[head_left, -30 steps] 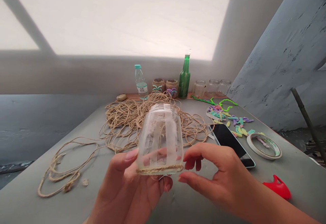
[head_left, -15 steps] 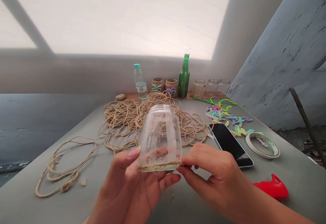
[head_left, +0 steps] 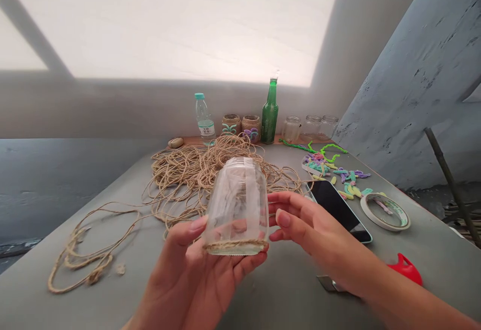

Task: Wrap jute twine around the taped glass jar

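Note:
My left hand cradles a clear glass jar, thumb on its left side and fingers beneath and behind it. Pale strips of tape run up the jar's wall. One turn of jute twine circles the jar close to its base. Just right of the jar, my right hand has its fingers apart and grips nothing; whether its fingertips touch the glass I cannot tell. Behind the jar spreads a big loose heap of jute twine.
Right side: a phone, a tape roll, a red-handled tool partly behind my forearm, and colourful pipe-cleaner pieces. Along the back stand a water bottle, a green bottle, twine-wrapped jars and bare jars.
My right hand has let go of the twine at the jar's lower right edge, and its fingers have opened and moved up beside the jar. The left hand keeps its hold.

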Tool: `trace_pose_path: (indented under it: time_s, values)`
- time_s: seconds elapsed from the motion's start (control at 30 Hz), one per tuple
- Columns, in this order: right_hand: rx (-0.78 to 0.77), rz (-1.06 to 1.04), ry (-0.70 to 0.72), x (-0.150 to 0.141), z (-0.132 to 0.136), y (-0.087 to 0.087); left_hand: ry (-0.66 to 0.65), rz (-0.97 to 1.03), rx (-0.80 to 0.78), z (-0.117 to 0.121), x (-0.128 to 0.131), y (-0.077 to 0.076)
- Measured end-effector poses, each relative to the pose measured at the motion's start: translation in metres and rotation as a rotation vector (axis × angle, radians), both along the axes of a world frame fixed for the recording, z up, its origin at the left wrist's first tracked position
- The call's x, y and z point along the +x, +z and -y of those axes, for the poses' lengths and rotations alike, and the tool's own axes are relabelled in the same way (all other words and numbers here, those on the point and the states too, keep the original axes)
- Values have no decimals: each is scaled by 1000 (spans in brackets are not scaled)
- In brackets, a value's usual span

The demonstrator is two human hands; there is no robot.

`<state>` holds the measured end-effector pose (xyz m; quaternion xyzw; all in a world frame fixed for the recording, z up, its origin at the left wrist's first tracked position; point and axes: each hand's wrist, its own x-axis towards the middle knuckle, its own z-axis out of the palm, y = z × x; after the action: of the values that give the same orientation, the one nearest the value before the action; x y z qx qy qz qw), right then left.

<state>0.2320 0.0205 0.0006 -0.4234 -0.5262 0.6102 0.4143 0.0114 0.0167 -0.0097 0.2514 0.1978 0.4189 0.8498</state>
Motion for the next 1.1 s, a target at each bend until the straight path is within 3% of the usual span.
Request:
trace_pose_path:
  time_s: [0.17,0.37,0.57,0.93,1.03,1.1]
  values:
    - [-152,-277,227,-9,0,6,-10,23,50,7,3,-4]
    - [-167,-378,240,-9,1,7,-31,-2,6,12,3,-8]
    - [-133,-399,294,-9,0,6,-87,-3,5,12,7,-2]
    - [-101,-414,327,-15,6,8,-141,-41,117,12,2,-1]
    - [-97,-426,333,-15,6,9,-140,-140,181,9,2,-6]
    - [-95,-441,328,-15,7,7,-209,-190,251,4,2,-12]
